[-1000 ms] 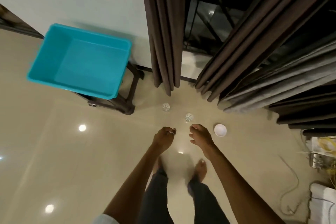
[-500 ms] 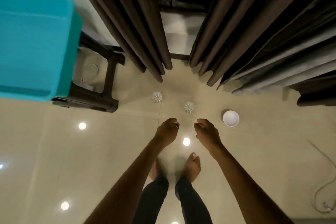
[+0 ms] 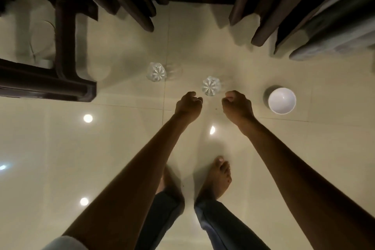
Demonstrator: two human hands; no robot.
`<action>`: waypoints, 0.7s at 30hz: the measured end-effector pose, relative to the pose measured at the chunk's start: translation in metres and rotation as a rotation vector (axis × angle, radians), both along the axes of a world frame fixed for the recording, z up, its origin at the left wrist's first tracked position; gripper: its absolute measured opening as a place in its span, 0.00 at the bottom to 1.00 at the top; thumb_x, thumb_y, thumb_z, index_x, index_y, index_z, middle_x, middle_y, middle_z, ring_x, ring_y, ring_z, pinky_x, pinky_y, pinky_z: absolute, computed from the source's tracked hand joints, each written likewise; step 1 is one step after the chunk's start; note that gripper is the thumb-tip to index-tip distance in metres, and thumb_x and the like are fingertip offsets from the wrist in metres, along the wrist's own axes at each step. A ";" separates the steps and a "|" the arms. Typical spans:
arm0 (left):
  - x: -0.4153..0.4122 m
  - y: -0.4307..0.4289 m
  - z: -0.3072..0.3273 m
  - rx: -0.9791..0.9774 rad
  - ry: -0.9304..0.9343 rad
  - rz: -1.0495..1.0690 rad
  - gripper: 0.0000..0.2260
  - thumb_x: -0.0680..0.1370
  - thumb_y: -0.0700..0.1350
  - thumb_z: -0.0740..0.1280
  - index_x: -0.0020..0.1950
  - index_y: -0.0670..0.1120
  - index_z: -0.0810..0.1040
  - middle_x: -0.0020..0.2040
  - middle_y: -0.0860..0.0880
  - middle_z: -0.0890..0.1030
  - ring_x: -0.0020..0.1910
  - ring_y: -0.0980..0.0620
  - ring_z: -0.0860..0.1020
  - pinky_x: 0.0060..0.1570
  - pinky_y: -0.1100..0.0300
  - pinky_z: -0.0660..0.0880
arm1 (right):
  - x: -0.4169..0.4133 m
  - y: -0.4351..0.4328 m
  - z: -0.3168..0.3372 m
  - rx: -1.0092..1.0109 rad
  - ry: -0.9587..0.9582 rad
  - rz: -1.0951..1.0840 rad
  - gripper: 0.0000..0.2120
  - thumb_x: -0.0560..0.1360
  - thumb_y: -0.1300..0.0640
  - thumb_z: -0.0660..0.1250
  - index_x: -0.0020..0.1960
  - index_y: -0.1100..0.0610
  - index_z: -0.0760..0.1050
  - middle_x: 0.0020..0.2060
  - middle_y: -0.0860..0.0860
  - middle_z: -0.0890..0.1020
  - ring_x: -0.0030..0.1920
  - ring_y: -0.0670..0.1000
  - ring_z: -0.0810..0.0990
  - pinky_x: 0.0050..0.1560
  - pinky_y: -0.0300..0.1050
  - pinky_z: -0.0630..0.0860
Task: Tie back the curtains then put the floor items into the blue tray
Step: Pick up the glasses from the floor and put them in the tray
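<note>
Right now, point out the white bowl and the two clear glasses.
White bowl (image 3: 282,101): head view, its inner bottom.
Left clear glass (image 3: 156,72): head view, its patterned base.
Right clear glass (image 3: 211,85): head view, its patterned base.

The view has dipped closer to the floor, so the blue tray is now out of sight. The left hand (image 3: 188,105) and right hand (image 3: 237,105) have come forward and now flank the nearer glass (image 3: 211,85) of the 2, fingers loosely curled, just short of it.
</note>
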State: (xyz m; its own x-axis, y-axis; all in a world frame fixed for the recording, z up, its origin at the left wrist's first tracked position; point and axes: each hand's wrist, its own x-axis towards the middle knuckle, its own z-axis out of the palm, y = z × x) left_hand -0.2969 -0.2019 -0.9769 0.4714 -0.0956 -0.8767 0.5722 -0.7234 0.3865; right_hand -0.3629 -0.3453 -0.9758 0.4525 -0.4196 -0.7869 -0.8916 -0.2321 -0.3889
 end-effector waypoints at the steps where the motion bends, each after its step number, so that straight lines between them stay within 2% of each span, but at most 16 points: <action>1: 0.003 -0.005 -0.012 -0.001 -0.022 -0.016 0.24 0.79 0.43 0.57 0.76 0.46 0.69 0.70 0.45 0.77 0.67 0.40 0.77 0.68 0.47 0.74 | 0.003 -0.002 -0.015 -0.012 0.004 0.001 0.13 0.80 0.56 0.59 0.62 0.58 0.75 0.56 0.55 0.79 0.56 0.57 0.77 0.48 0.41 0.68; 2: 0.006 -0.009 -0.024 0.001 -0.046 -0.034 0.23 0.80 0.42 0.56 0.76 0.44 0.69 0.71 0.43 0.77 0.67 0.39 0.76 0.68 0.46 0.74 | 0.006 -0.003 -0.030 -0.019 0.014 0.002 0.09 0.80 0.56 0.59 0.57 0.58 0.74 0.52 0.55 0.78 0.53 0.57 0.75 0.45 0.41 0.67; 3: 0.008 -0.013 -0.036 0.009 -0.065 -0.049 0.22 0.81 0.42 0.55 0.76 0.43 0.68 0.72 0.41 0.75 0.68 0.38 0.75 0.68 0.46 0.74 | 0.010 -0.005 -0.043 -0.029 0.013 -0.006 0.09 0.80 0.56 0.58 0.56 0.59 0.73 0.52 0.56 0.77 0.53 0.58 0.75 0.44 0.42 0.67; 5: 0.014 -0.020 -0.055 0.026 -0.091 -0.077 0.21 0.83 0.43 0.55 0.76 0.41 0.66 0.73 0.40 0.73 0.70 0.37 0.72 0.68 0.46 0.71 | 0.019 -0.006 -0.063 -0.055 0.001 -0.026 0.16 0.82 0.54 0.58 0.64 0.62 0.73 0.60 0.59 0.80 0.59 0.61 0.77 0.49 0.43 0.68; 8: 0.022 -0.029 -0.075 0.026 -0.103 -0.099 0.22 0.84 0.45 0.57 0.77 0.41 0.64 0.75 0.40 0.71 0.73 0.38 0.70 0.70 0.46 0.69 | 0.031 -0.007 -0.081 -0.068 -0.007 -0.053 0.22 0.83 0.53 0.58 0.74 0.61 0.68 0.69 0.61 0.76 0.68 0.62 0.75 0.57 0.46 0.72; 11: 0.028 -0.035 -0.091 0.023 -0.107 -0.157 0.24 0.84 0.45 0.58 0.80 0.45 0.62 0.77 0.43 0.70 0.74 0.40 0.69 0.71 0.52 0.69 | 0.038 -0.005 -0.096 -0.048 -0.016 -0.057 0.24 0.83 0.53 0.60 0.77 0.59 0.66 0.72 0.60 0.75 0.69 0.62 0.76 0.64 0.48 0.74; 14: 0.030 -0.037 -0.097 0.009 -0.120 -0.168 0.19 0.84 0.43 0.58 0.74 0.44 0.70 0.70 0.42 0.76 0.69 0.39 0.73 0.65 0.52 0.72 | 0.042 -0.001 -0.103 -0.008 -0.036 -0.086 0.22 0.79 0.56 0.61 0.72 0.57 0.73 0.67 0.58 0.79 0.62 0.61 0.81 0.63 0.55 0.80; 18: 0.025 -0.034 -0.099 -0.019 -0.123 -0.117 0.15 0.80 0.40 0.58 0.62 0.47 0.80 0.56 0.44 0.83 0.58 0.41 0.80 0.56 0.51 0.77 | 0.044 0.000 -0.100 0.022 -0.055 -0.218 0.23 0.75 0.64 0.62 0.69 0.56 0.77 0.63 0.57 0.81 0.60 0.60 0.82 0.57 0.56 0.83; 21: 0.020 -0.032 -0.095 -0.024 -0.142 -0.035 0.14 0.79 0.41 0.59 0.58 0.48 0.82 0.50 0.46 0.84 0.53 0.42 0.81 0.49 0.53 0.77 | 0.042 0.002 -0.093 0.004 -0.064 -0.211 0.22 0.74 0.63 0.61 0.67 0.55 0.79 0.60 0.56 0.83 0.57 0.59 0.83 0.52 0.56 0.85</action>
State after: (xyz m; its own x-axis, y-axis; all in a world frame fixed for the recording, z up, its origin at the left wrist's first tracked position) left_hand -0.2772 -0.2342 -1.0715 0.5867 -0.1340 -0.7986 0.4849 -0.7317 0.4790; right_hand -0.3209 -0.3430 -1.0686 0.4038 -0.5072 -0.7614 -0.8938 -0.0414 -0.4465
